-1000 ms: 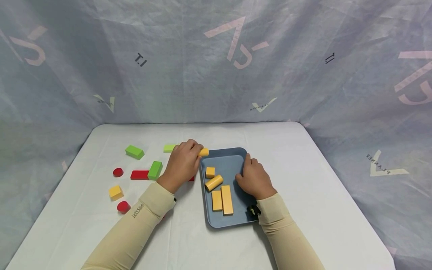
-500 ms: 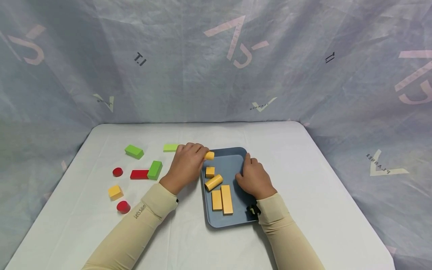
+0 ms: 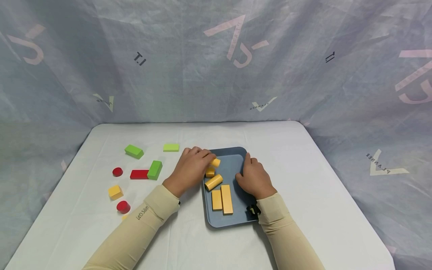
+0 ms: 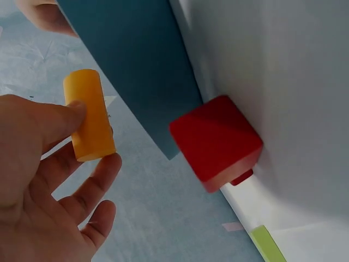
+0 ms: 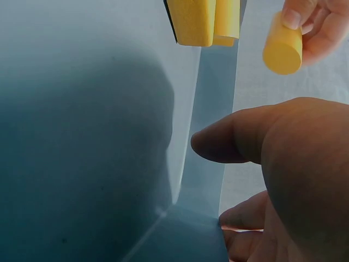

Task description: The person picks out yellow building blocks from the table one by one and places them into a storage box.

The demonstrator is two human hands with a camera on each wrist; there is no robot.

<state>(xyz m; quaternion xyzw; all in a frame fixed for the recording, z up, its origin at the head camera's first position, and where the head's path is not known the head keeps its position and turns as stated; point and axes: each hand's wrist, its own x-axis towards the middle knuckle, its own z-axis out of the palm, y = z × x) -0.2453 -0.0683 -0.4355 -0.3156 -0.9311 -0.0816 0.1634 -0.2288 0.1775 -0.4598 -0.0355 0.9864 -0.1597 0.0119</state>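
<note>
My left hand (image 3: pixel 189 169) pinches a yellow cylinder block (image 4: pixel 90 117) between thumb and fingers, held above the far left part of a blue-grey tray (image 3: pixel 233 161). Just below it in the head view sits a small yellow cube (image 3: pixel 210 173), partly covered. Nearer in the tray lie another yellow cylinder (image 3: pixel 214 182), a short yellow block (image 3: pixel 217 200) and a long yellow block (image 3: pixel 227 200). At the tray's right side, my right hand (image 3: pixel 255 178) grips the wall, thumb inside and fingers outside, as the right wrist view shows.
Left of the tray lie two green blocks (image 3: pixel 155 170), a light green flat block (image 3: pixel 171 147), a red bar (image 3: pixel 139 174), red round pieces (image 3: pixel 123 207) and a yellow block (image 3: pixel 116 192). The left wrist view shows a red block (image 4: pixel 218 142) beside the tray.
My left hand has moved right and nearer, carrying the yellow cylinder from the tray's far left corner to above the small cube. The right hand and tray have stayed put.
</note>
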